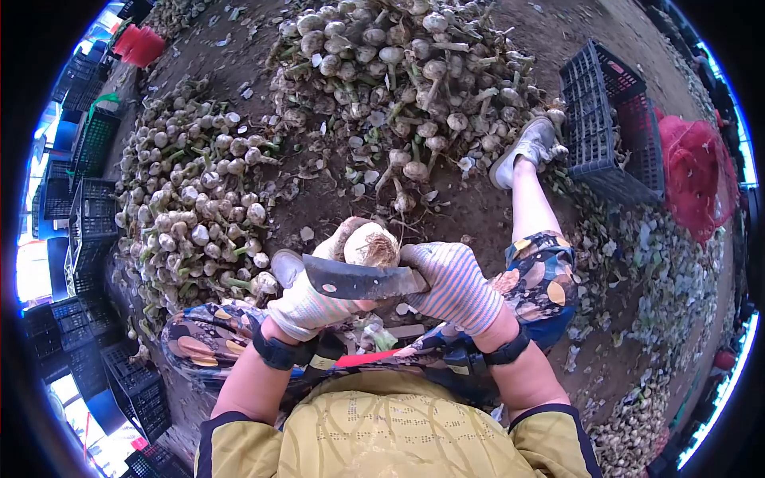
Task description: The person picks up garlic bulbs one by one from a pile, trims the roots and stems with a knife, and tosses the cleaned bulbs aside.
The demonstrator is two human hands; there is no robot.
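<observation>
My left hand (pixel 307 299), in a striped knit glove, is closed around a garlic bulb (pixel 368 243) whose dry root tuft points to the right. My right hand (pixel 453 279), gloved the same way, grips the handle end of a wide, dark curved knife (pixel 362 280). The blade extends leftward in front of the bulb and hides part of my left hand's fingers. Both hands are close together above my lap, where a cut green-white stalk piece (pixel 378 334) lies between my legs.
A large heap of garlic with stems (pixel 398 64) lies ahead, and another garlic pile (pixel 199 191) is at left. Black plastic crates (pixel 594 119) stand at right beside a red mesh sack (pixel 695 175). More crates (pixel 92 215) line the left. Peel litter (pixel 669 279) covers the ground at right.
</observation>
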